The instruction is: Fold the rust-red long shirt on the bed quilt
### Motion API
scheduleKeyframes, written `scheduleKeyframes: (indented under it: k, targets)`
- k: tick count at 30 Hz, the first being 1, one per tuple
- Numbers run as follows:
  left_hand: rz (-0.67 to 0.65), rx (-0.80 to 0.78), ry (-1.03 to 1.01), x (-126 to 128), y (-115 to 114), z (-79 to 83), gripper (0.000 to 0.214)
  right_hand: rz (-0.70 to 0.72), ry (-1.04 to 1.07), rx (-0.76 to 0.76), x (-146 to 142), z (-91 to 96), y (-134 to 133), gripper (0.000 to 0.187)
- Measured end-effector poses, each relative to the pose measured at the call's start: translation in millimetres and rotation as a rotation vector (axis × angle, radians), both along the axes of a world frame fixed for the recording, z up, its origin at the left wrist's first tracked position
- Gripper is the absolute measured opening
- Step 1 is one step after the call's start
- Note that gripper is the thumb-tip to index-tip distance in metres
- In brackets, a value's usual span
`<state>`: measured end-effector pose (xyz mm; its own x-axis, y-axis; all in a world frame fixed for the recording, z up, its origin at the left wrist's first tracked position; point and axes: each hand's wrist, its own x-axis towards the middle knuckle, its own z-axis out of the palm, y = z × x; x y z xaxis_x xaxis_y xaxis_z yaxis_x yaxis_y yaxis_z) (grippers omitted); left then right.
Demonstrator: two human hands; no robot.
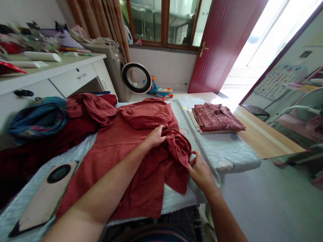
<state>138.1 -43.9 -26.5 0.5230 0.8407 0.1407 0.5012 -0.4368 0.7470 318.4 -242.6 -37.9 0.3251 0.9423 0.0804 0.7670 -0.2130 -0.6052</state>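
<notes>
A rust-red shirt (126, 144) lies spread across the cloth-covered table, its collar end away from me and its right-hand sleeve bunched up. My left hand (155, 137) is closed on the bunched cloth near the top of that sleeve. Lower down on the right, my right hand (200, 169) pinches the sleeve's outer edge between thumb and fingers. Beyond my right hand sits a stack of folded clothes (217, 117), with a red patterned shirt on top. A phone (42, 198) with a round black camera ring rests at the left, beside the shirt's hem.
Dark red clothes (75, 129) and a blue flowered garment (37, 117) are heaped at the left. Behind them stands a white desk (70, 72). A washing machine's round door (136, 78) hangs open. A wooden board (267, 137) extends at the right, near an open red door (217, 43).
</notes>
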Motion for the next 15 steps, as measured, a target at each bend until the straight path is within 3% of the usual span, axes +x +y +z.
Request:
scheduleKeyframes:
  k: [3,7,12,15]
  targets:
    - [-0.011,-0.012,0.017,2,1,-3.3,0.056,-0.017,0.001,0.024,-10,0.3,-2,0.053]
    - [-0.007,0.064,0.112,1,-6,5.4,0.034,-0.084,0.025,-0.018,-3,12.1,-9,0.054]
    - [0.119,0.417,0.213,-7,-37,19.4,0.039,-0.074,-0.231,-0.255,18,22.7,-31,0.044]
    - [0.019,0.550,0.155,-17,-68,32.4,0.030,-0.017,-0.317,-0.235,23,23.1,-38,0.034]
